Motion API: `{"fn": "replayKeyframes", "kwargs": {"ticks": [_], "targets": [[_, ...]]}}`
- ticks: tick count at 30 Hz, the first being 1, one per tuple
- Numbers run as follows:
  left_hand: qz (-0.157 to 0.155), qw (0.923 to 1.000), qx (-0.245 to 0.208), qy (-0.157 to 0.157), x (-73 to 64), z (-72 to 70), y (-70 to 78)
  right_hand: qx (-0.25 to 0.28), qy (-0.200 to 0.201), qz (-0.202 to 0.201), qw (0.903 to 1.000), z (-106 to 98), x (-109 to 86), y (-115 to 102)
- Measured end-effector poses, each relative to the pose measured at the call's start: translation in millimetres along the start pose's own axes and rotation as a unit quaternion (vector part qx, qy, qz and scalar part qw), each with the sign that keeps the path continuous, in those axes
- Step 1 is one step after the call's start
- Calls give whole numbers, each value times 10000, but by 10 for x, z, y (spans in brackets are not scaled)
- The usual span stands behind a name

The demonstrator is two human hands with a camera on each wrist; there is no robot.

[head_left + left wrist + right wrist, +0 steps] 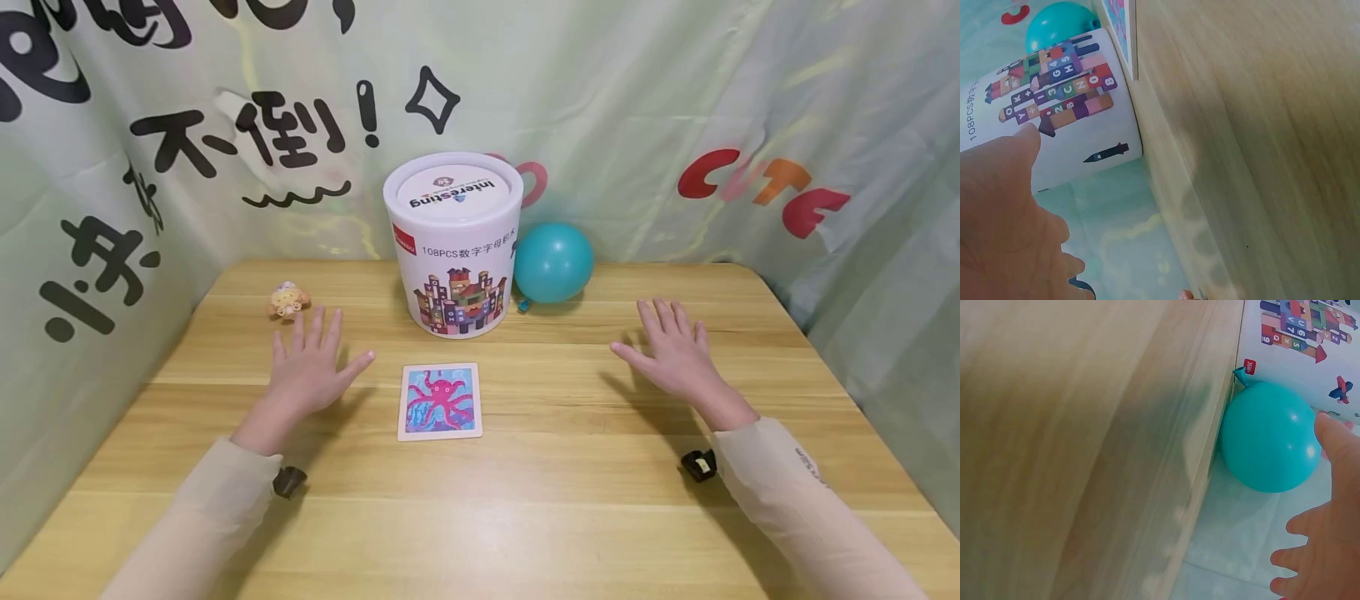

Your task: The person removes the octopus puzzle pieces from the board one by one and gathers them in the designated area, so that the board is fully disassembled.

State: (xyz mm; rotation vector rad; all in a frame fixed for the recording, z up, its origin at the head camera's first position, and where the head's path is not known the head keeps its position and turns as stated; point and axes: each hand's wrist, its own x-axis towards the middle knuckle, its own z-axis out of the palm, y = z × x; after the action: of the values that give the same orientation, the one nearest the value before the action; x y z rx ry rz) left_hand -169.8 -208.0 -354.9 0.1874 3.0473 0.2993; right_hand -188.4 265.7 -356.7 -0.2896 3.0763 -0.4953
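My left hand (309, 372) is held over the left part of the wooden table with its fingers spread, holding nothing. Between the hands, nearer the left one, a square card (440, 402) with a pink octopus picture lies flat. Just beyond the left fingertips sits a small plush-like figurine (288, 300). On the right side my right hand (673, 352) hovers, fingers spread and no object in it. A teal balloon (554, 262) rests at the back, against a white lidded tub (455, 246) printed with letter blocks. In the right wrist view the balloon (1270, 437) appears close to the thumb.
The wooden table (540, 492) runs up to a pale printed curtain (600, 100) hung behind it and along both sides. The tub stands upright near the table's back edge. Small black devices (699, 465) are strapped at both wrists.
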Motion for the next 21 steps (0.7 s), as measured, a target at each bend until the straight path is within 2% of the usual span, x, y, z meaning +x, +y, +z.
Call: {"fn": "replayKeyframes", "kwargs": {"ticks": [12, 21], "targets": [[59, 10000, 7, 46, -17, 19, 24, -80, 133, -254, 9996, 17, 27, -111], [292, 9996, -29, 53, -4, 62, 43, -54, 306, -768, 9966, 22, 84, -361]]}}
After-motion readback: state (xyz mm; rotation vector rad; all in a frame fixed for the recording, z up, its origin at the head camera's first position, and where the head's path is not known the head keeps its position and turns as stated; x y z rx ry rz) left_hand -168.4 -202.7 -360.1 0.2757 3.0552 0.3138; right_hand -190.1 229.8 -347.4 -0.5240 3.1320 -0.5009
